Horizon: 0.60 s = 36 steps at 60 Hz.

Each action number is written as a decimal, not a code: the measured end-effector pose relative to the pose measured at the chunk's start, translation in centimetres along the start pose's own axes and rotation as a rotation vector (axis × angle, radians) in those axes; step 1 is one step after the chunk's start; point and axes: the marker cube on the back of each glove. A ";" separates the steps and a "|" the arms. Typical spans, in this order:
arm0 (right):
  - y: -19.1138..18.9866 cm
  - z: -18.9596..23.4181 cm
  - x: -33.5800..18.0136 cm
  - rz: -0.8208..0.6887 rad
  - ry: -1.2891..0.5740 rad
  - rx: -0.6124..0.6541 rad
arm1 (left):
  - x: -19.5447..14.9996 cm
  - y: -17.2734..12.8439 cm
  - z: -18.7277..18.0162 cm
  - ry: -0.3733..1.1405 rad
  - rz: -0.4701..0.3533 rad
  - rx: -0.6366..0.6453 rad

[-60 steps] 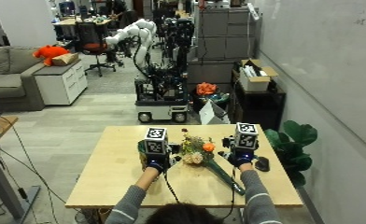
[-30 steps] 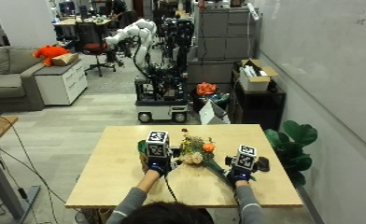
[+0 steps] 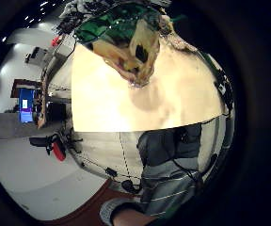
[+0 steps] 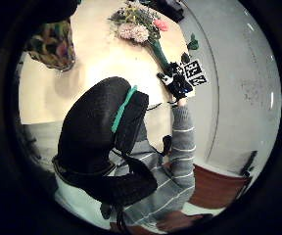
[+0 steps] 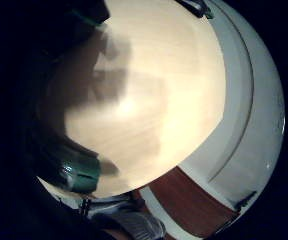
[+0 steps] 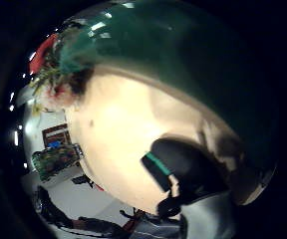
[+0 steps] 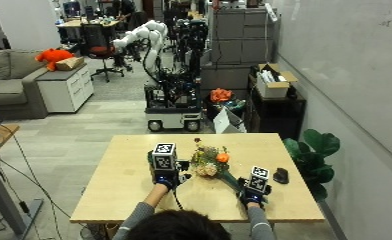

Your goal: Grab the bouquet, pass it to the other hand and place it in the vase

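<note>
Your right hand [image 7: 254, 194] is over the bouquet [image 7: 209, 162] stem end on the bench [image 7: 116, 195]; grip state can't tell. Left hand [image 7: 164, 179] open beside vase [image 4: 50, 43]. Risk: end-heavy flowers droop on lift.

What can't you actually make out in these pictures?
- Vase: outside view, mostly hidden behind the left hand.
- Right hand: outside view, its fingers are covered by the glove's top, so its grip on the bouquet stem is unclear.
- Bouquet stem: right thumb side palm view, a blurred green mass.
- Dark object on the table: too small to identify.
</note>
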 end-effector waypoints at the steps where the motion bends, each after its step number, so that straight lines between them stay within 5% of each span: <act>1: 0.0 -0.2 0.2 0.025 0.013 0.022 | 0.0 0.1 0.0 -0.003 -0.001 0.001; 4: -0.2 -0.5 -0.2 0.001 0.006 0.059 | 0.0 0.1 -0.1 -0.009 -0.004 0.003; 8: -0.8 -0.9 -3.1 -0.313 -0.188 0.084 | 0.1 0.4 -0.2 -0.011 -0.012 -0.008; 14: -4.2 -2.8 0.2 0.013 0.089 0.401 | 0.3 0.2 -0.2 -0.012 -0.003 0.001; 20: -2.3 -2.5 0.4 0.043 0.114 0.206 | 0.3 0.0 -0.2 -0.027 -0.009 -0.002; 24: -3.3 -2.9 0.3 0.054 0.085 0.266 | 0.5 0.3 -0.6 -0.026 -0.008 0.007; 29: -3.0 -3.1 2.2 0.250 0.205 0.238 | 0.4 0.0 -0.4 -0.020 -0.006 0.005; 36: -2.6 -3.5 0.7 0.144 0.094 0.210 | 0.3 -0.1 -0.6 -0.026 -0.016 0.000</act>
